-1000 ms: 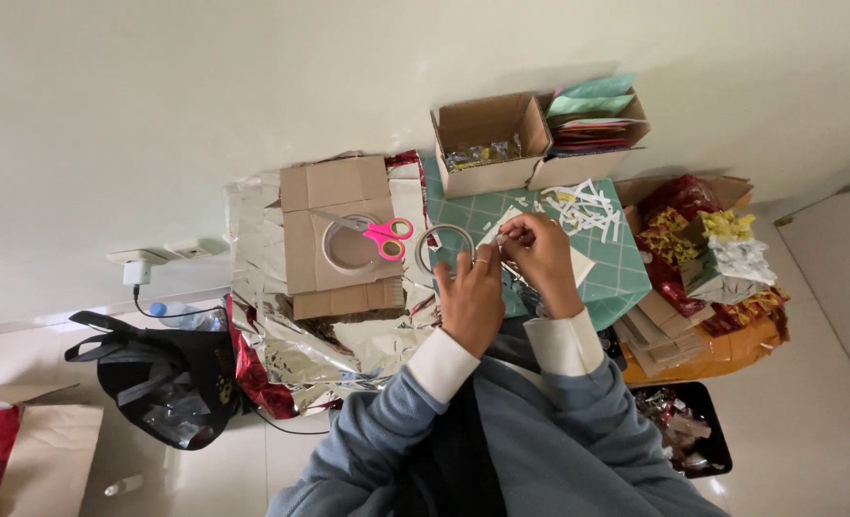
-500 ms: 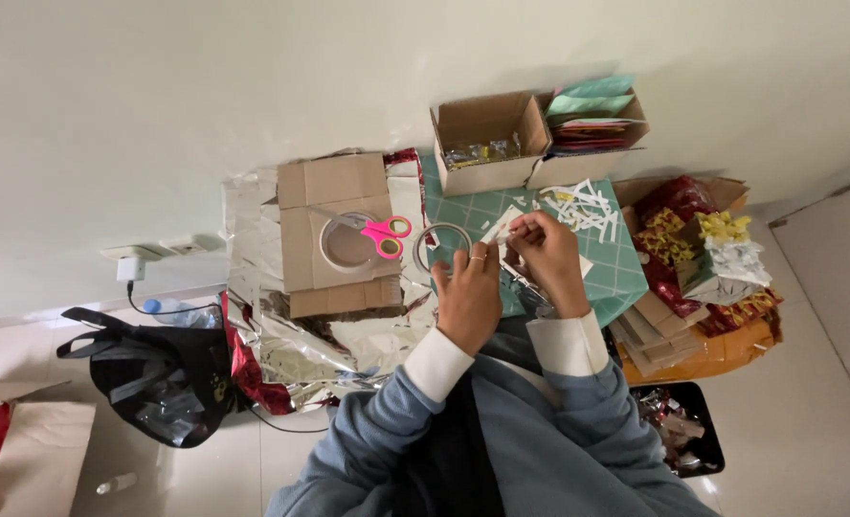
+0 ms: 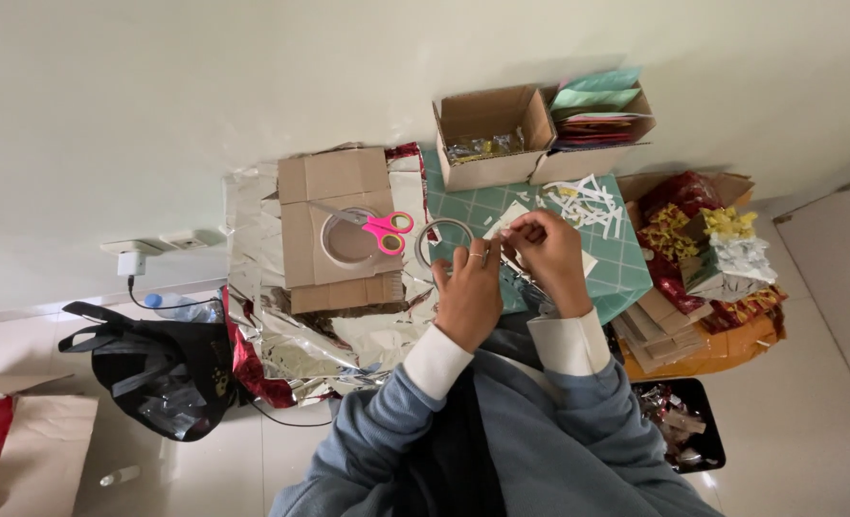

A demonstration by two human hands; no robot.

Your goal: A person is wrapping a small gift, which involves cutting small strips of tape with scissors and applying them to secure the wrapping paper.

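A clear tape ring (image 3: 447,241) sits on the green cutting mat (image 3: 616,254), touching the left hand (image 3: 470,292) at its 11 o'clock. Both that hand and the right hand (image 3: 551,254) pinch a thin white strip (image 3: 502,228) between closed fingertips. Pink scissors (image 3: 379,228) lie on cardboard (image 3: 334,230) at 9 o'clock.

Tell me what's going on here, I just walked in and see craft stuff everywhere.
A person in a blue top works over a green cutting mat. The left hand holds a tape ring; the right hand pinches a small white paper piece beside it. Pink-handled scissors lie unused on cardboard with a round hole, which rests on silver foil.
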